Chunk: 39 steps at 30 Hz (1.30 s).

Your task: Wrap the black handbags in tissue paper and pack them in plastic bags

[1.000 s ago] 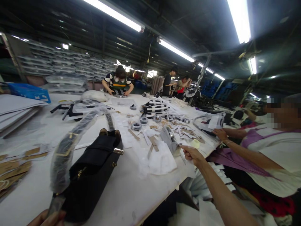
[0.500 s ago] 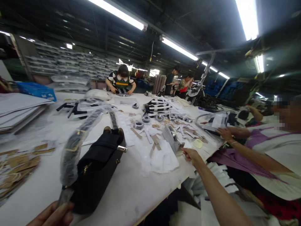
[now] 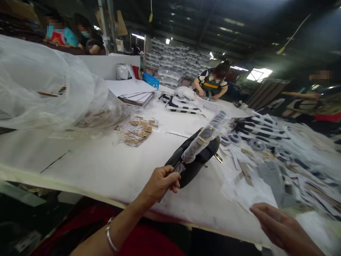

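A black handbag point(image 3: 195, 160) with gold fittings lies on the white table point(image 3: 112, 167). Its strap point(image 3: 205, 137), wrapped in clear plastic, arches up from the bag. My left hand point(image 3: 160, 183) is closed on the near end of that wrapped strap, right beside the bag. A silver bangle sits on that wrist. My right hand point(image 3: 282, 225) hovers above the table's near edge at the lower right, fingers stretched out, holding nothing.
A big clear plastic bag point(image 3: 53, 92) fills the left of the table, with brown paper tags point(image 3: 135, 129) beside it. Black-and-white striped pieces point(image 3: 255, 128), tape rolls and paper strips cover the right. A stack of white sheets point(image 3: 133, 92) lies further back. Other people work at the far end.
The view has swung to the left and down. My right hand has come back from the clutter on the table, and my left hand now shows fully, gripping the wrapped strap.
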### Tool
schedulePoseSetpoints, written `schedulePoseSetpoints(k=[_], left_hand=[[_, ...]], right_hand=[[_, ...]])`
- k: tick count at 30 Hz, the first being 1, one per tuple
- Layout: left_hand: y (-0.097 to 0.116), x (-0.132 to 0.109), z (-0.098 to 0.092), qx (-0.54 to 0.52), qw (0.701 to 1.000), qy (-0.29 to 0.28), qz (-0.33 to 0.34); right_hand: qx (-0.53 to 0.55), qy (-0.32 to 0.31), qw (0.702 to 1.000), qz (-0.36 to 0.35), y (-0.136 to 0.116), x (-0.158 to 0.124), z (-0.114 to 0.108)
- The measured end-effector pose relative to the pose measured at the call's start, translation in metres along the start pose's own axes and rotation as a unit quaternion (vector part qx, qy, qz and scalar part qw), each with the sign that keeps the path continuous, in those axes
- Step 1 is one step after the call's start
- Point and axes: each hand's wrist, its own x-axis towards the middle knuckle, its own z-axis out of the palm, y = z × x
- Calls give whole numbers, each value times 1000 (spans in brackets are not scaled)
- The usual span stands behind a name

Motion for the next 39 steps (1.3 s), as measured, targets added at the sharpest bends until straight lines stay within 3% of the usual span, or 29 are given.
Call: schedulePoseSetpoints(k=[3,6,8,11,18,25,29,34,36,39], left_hand=[[4,-4,-2,21,1000,-10,6],[10,-6,-6,68,997,-15,20],[12,-6,-8,95,995,-20,32],[12,-6,-11,119,991,-30,46],[14,-8,-18,134,988,-64,50],[16,-7,-19,104,992,-75,15],[12,-7,-17,28,997,-72,13],[13,-4,-15,-73,993,-65,-63],[14,-4,-15,-95,988,-73,-93],[16,-5,-15,-114,982,-87,-124]], right_hand=[[-8,-98,993,-58,-50,-39,75],[-9,-111,986,-120,-94,-66,132],[-8,-94,984,-154,-110,-69,155],[-17,-75,981,-179,-116,-57,175],[-38,-27,987,-155,-100,-23,192],[1,-50,991,-126,-98,-16,195],[31,-88,990,-106,-91,-12,193],[88,-211,970,-79,-85,-14,183],[73,-193,975,-87,-85,-16,183],[18,-107,985,-135,-84,-21,192]])
